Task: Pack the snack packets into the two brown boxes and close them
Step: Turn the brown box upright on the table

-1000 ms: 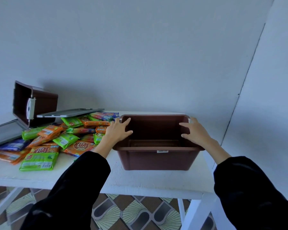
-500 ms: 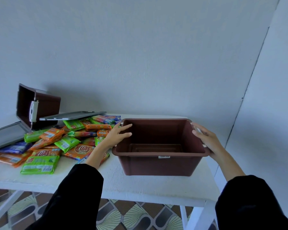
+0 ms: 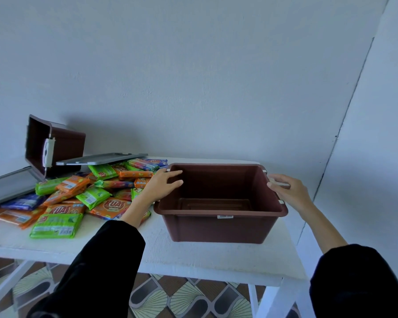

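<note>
An empty brown box stands upright on the white table, right of centre. My left hand lies on its left rim, fingers curled over the edge. My right hand clasps the right rim at the white latch. A second brown box lies tipped on its side at the back left, open mouth facing left. A heap of green, orange and blue snack packets covers the table between the two boxes.
A grey lid rests slanted on the packets against the tipped box. Another grey lid lies at the far left edge. Walls stand close behind and to the right. The table's front edge is near me, above patterned floor tiles.
My right hand has slid from over the box's back right rim to the outside of its right side. My left hand stays on the left rim. The view has shifted slightly.
</note>
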The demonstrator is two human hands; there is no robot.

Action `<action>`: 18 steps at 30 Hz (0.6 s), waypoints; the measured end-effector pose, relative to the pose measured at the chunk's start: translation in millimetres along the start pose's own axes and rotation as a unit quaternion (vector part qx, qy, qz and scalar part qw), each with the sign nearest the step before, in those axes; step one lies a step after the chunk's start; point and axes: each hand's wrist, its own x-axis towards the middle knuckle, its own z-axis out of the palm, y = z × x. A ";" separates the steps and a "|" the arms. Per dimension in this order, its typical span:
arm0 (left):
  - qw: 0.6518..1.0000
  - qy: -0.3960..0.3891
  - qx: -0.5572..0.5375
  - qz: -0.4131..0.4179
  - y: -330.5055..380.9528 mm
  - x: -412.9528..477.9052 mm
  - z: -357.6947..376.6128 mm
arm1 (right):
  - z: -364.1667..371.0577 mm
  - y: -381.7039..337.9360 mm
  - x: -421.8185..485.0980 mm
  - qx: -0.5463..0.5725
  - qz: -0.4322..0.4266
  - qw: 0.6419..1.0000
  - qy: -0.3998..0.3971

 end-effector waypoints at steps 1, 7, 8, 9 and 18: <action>1.000 0.016 0.009 0.004 4.0 -1.3 -2.3 | -1.3 -5.8 -0.1 -0.023 -0.013 1.000 0.004; 0.997 0.057 -0.019 0.042 25.2 0.9 -33.9 | 6.4 -58.6 10.2 -0.076 -0.094 0.992 -0.033; 0.998 0.054 -0.029 0.035 27.4 2.7 -41.2 | 11.3 -69.3 14.0 -0.082 -0.108 0.990 -0.047; 0.997 0.054 -0.037 0.030 29.3 4.6 -48.5 | 17.3 -80.2 18.9 -0.087 -0.122 0.987 -0.060; 0.993 0.116 0.011 -0.030 -21.6 20.6 -130.5 | 114.2 -181.7 64.4 -0.094 -0.209 0.960 -0.159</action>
